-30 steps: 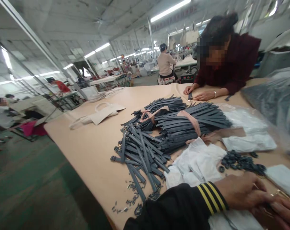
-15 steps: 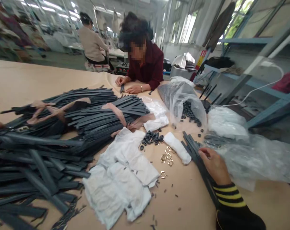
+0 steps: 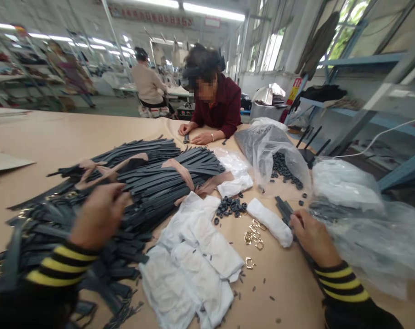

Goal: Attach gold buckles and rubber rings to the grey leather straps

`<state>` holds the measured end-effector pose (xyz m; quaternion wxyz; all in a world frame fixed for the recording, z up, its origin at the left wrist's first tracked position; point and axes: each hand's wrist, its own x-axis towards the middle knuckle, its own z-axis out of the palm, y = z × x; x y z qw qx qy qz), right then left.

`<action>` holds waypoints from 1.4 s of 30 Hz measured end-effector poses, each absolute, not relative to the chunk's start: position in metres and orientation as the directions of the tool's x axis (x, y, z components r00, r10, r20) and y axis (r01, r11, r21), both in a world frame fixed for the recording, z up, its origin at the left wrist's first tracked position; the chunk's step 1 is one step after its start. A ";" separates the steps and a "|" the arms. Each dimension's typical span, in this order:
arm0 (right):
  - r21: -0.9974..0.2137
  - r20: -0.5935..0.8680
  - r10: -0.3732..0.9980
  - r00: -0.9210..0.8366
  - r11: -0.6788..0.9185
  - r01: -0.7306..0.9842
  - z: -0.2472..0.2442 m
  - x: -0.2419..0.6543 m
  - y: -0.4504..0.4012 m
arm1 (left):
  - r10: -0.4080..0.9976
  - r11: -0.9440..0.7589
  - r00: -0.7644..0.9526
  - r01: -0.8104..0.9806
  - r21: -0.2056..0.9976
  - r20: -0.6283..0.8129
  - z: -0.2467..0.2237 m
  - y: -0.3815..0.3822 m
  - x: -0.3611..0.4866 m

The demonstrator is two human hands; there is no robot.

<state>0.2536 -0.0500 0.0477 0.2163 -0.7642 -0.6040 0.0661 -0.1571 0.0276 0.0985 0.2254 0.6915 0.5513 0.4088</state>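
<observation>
Head cam, R hand [image 3: 312,235] on dk straps [image 3: 284,209]

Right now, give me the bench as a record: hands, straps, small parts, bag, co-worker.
left hand: over the loose straps, blurred; grip unclear
right hand: holding dark straps
bundled straps: tied with pinkish bands
black loops: small heap beyond the gold-coloured buckles
white sheets: between the hands, dark scraps on top
clear bag: lying open, small dark pieces at its mouth
co-worker: across the table, both hands by a short strap
</observation>
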 end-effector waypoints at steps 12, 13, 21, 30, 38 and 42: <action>-0.958 -0.237 0.951 -0.199 -0.195 0.213 0.017 0.174 -0.019 | 0.927 -0.354 0.262 0.848 0.396 0.267 0.029 0.022 -0.017; -0.959 -0.244 0.949 -0.197 -0.207 0.194 0.014 0.176 -0.019 | 0.933 -0.338 0.243 0.846 0.413 0.265 0.028 0.021 -0.027; -0.967 -0.253 0.931 -0.264 -0.231 0.111 0.023 0.166 -0.025 | 0.967 -0.238 0.213 0.563 0.791 0.140 0.054 -0.003 -0.037; -0.961 -0.271 0.936 -0.225 -0.249 0.122 0.024 0.168 -0.025 | 0.902 0.260 0.373 -0.066 0.963 -0.218 0.010 0.024 0.016; -0.971 -0.240 0.934 -0.266 -0.233 0.056 0.016 0.173 -0.024 | 0.854 0.389 0.448 -0.214 0.896 -0.264 -0.002 0.021 0.020; -0.967 -0.252 0.928 -0.276 -0.253 0.033 0.015 0.174 -0.025 | 0.876 0.376 0.410 -0.251 0.892 -0.254 -0.006 0.021 0.022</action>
